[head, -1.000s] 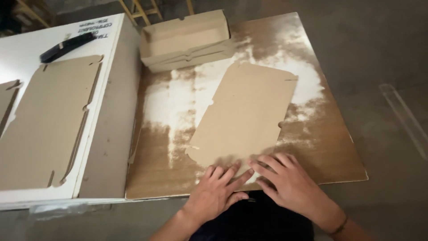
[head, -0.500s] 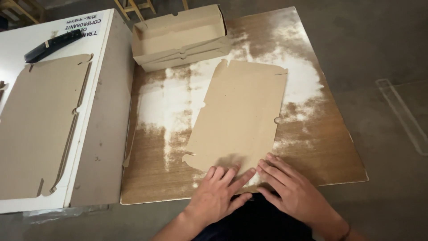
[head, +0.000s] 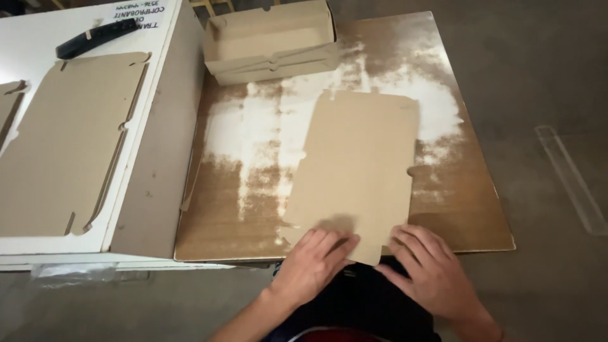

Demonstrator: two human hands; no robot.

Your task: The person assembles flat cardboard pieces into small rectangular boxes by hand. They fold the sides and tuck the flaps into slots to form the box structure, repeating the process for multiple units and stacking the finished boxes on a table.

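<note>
— What lies under the hands?

— A flat, unfolded sheet of tan cardboard [head: 358,171], die-cut as a box blank. It is roughly rectangular with rounded corners, small tabs along its far edge and little notches in its long sides.

— How does it lie?

— Flat on the brown wooden table [head: 468,209], its long axis running away from the person and leaning slightly to the right. Its far half covers part of the white-worn patch of the table top.

— And the near end?

— It reaches the table's near edge, and one corner juts a little past it, between the two hands. No fold is raised; every panel lies level.
</note>
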